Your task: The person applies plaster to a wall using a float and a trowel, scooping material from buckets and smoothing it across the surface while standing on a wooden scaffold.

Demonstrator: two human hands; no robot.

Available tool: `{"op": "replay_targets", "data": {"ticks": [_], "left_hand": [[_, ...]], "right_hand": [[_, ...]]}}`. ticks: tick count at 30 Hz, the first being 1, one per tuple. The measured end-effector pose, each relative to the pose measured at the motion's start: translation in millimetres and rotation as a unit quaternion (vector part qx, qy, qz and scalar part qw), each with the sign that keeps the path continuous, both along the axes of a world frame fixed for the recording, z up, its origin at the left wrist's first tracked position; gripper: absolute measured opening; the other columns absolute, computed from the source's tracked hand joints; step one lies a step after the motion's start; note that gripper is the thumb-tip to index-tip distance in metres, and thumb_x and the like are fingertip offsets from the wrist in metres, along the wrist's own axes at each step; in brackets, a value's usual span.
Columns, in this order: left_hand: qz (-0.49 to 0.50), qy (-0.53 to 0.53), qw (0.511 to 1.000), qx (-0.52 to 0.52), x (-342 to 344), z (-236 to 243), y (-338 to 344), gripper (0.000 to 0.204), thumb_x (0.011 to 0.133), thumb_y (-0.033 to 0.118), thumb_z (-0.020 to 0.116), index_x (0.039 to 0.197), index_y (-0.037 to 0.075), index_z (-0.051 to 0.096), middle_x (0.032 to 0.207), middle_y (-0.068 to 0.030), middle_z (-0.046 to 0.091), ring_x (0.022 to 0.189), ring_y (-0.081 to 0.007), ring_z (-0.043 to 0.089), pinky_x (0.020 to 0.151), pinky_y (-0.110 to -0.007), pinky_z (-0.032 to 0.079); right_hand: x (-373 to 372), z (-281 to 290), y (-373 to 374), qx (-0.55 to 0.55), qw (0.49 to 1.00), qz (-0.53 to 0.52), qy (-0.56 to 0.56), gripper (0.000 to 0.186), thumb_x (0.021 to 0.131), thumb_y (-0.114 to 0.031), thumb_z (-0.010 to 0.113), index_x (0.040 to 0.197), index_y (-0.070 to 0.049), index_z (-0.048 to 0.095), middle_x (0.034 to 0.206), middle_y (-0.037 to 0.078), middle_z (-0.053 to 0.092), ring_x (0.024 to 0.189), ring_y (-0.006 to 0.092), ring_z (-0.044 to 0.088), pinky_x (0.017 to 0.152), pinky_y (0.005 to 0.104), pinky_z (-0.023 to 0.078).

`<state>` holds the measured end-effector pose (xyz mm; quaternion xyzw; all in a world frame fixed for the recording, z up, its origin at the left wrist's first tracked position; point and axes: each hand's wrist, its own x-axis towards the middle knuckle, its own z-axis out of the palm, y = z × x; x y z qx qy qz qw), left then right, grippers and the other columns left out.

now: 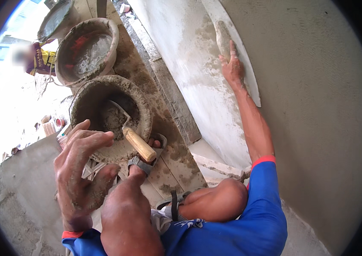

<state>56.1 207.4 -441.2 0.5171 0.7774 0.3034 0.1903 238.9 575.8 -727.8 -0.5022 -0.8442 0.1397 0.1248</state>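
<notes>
The right grip (pixel 233 70) grasps the near end of the mortar-caked handle (pixel 222 38) of a long, pale, flat float (pixel 251 86), set against the grey plastered wall (pixel 317 94). The left grip (pixel 76 170), released with fingers bent, hangs near a round, mortar-crusted bucket (pixel 144 112) containing a wooden-handled metal trowel (pixel 139 144).

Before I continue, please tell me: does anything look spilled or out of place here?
Yes, possibly spilled: dark, wet-looking splotches mark the wooden planks beside the mortar-crusted bucket, standing out against paler wood nearby. Nothing looks clearly broken.
</notes>
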Motion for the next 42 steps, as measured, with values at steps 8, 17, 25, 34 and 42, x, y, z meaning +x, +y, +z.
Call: {"op": "replay_targets", "data": {"ticks": [8, 17, 25, 34, 42], "left_hand": [[-0.025, 0.005, 1.000, -0.006, -24, -2, -13, 0.044, 0.076, 0.034, 0.073, 0.102, 0.000, 0.063, 0.088, -0.0135, 0.065, 0.086, -0.0319, 0.064, 0.101, -0.051, 0.040], [-0.051, 0.001, 0.999, 0.002, -15, 0, 8, 0.058, 0.081, 0.055, 0.065, 0.102, 0.001, 0.062, 0.083, -0.0105, 0.065, 0.086, -0.0277, 0.064, 0.102, -0.050, 0.039], [-0.045, 0.024, 0.999, 0.011, -4, -10, 10, 0.049, 0.075, 0.041, 0.073, 0.102, 0.001, 0.065, 0.091, -0.0121, 0.068, 0.089, -0.0282, 0.066, 0.101, -0.049, 0.041], [-0.012, 0.036, 0.998, -0.042, 10, -13, 11, 0.058, 0.078, 0.052, 0.066, 0.107, 0.002, 0.065, 0.084, -0.0112, 0.066, 0.089, -0.0255, 0.066, 0.103, -0.048, 0.039], [-0.097, 0.014, 0.995, -0.006, 23, -15, 33, 0.058, 0.082, 0.049, 0.064, 0.108, -0.002, 0.063, 0.086, -0.0136, 0.066, 0.090, -0.0266, 0.065, 0.103, -0.049, 0.039]], "right_hand": [[213, -104, -96, -0.071, 0.991, -0.058, -0.100, 0.077, 0.086, -0.036, 0.063, 0.150, -0.025, 0.023, 0.084, 0.026, 0.067, 0.068, 0.0433, 0.063, 0.061, 0.0508, 0.046], [21, 15, -9, 0.022, 0.997, 0.005, 0.071, 0.073, 0.089, -0.036, 0.060, 0.150, -0.014, 0.024, 0.101, 0.027, 0.066, 0.082, 0.0376, 0.067, 0.072, 0.0461, 0.054], [46, -13, -18, -0.094, 0.991, -0.030, -0.085, 0.077, 0.087, -0.039, 0.061, 0.151, -0.030, 0.018, 0.099, 0.027, 0.066, 0.090, 0.0445, 0.065, 0.077, 0.0518, 0.051], [355, -55, -176, -0.276, 0.881, -0.091, -0.374, 0.075, 0.085, -0.031, 0.063, 0.149, -0.031, 0.024, 0.124, 0.020, 0.059, 0.113, 0.0417, 0.056, 0.097, 0.0500, 0.043], [442, 19, -226, -0.250, 0.869, -0.089, -0.418, 0.068, 0.086, -0.026, 0.061, 0.147, -0.027, 0.031, 0.111, 0.025, 0.063, 0.105, 0.0427, 0.059, 0.093, 0.0500, 0.046]]}}
